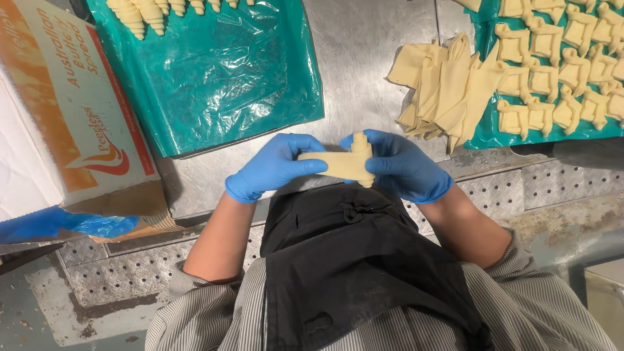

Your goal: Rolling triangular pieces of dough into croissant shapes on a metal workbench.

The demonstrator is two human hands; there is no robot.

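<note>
Dough piece (338, 164): held in air between both gloved hands, above desk (370, 58) edge, close to body. Left hand (273, 167) fingers pinch flat tail, keeping it taut. Right hand (400, 166) fingers wrap rolled end, holding coil shut. Cut dough stack (442, 91) lies near right hand, within reach. Green sheet (214, 71) near left carries rolled pieces (153, 12) along far edge.

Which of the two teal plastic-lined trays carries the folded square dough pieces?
The teal plastic-lined tray at the upper right: it is packed with folded square dough pieces. The left teal tray has only rolled crescents along its far edge.
</note>
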